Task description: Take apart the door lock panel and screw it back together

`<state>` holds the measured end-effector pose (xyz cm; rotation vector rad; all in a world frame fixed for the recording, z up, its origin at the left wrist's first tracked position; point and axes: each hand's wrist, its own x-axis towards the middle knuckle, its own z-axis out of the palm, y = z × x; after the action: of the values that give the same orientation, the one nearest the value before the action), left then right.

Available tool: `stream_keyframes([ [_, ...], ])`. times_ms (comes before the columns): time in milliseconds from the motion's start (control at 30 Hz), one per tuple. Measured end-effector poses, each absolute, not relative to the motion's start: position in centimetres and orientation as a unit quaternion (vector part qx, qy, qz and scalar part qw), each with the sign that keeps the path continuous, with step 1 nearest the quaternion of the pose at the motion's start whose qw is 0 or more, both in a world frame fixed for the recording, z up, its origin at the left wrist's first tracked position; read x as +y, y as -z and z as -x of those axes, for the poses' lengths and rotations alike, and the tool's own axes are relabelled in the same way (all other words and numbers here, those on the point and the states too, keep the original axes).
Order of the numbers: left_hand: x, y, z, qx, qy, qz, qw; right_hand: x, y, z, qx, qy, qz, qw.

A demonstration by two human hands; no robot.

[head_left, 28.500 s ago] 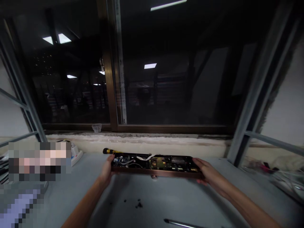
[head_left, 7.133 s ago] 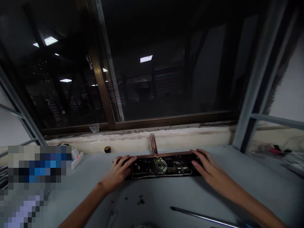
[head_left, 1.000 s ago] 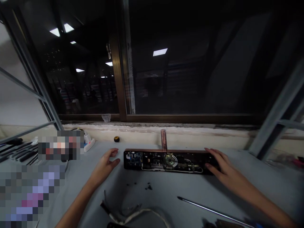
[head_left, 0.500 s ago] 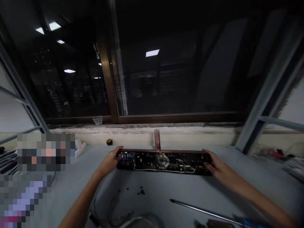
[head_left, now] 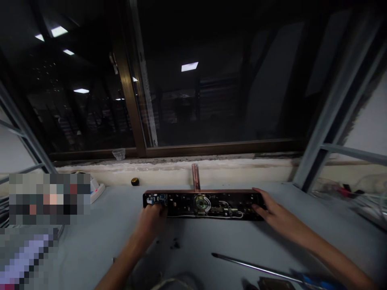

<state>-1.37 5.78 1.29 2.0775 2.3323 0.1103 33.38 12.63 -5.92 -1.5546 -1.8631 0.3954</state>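
A long, narrow door lock panel (head_left: pixel 187 207), black inside with a copper-coloured edge, stands on its long side with its open back towards me. Inside are a blue circuit board (head_left: pixel 161 198), a round metal part (head_left: pixel 202 204) and a white wire. Behind it a copper-coloured handle (head_left: pixel 196 177) sticks up. My right hand (head_left: pixel 267 207) grips the panel's right end, thumb on the inner side. At the left end my left hand (head_left: pixel 151 217) is closed, its curled fingers at the circuit board. What those fingers hold, if anything, is hidden.
In front lie small black bits (head_left: pixel 174 243), a long screwdriver (head_left: pixel 250 265) with a blue handle, and cables (head_left: pixel 175 282). A power strip (head_left: pixel 98 192) and a small dark round cap (head_left: pixel 135 181) are at the back left. Metal frame posts (head_left: pixel 314 161) flank the window.
My left hand has let go of the panel's left end and moved inward to the circuit board, its fingers now curled. My right hand keeps its grip. The view has shifted slightly.
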Motion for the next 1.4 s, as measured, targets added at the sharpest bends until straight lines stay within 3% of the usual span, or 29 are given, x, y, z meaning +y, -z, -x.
stream_keyframes([
  [933,7.5,0.4,1.7,0.707,-0.006,-0.706,0.039,12.1,5.3,-33.0,-0.702,-0.164,0.621,0.309],
  [1400,7.4,1.0,1.6,0.712,-0.008,-0.701,0.036,12.3,5.9,-33.0,-0.717,-0.151,0.591,0.338],
])
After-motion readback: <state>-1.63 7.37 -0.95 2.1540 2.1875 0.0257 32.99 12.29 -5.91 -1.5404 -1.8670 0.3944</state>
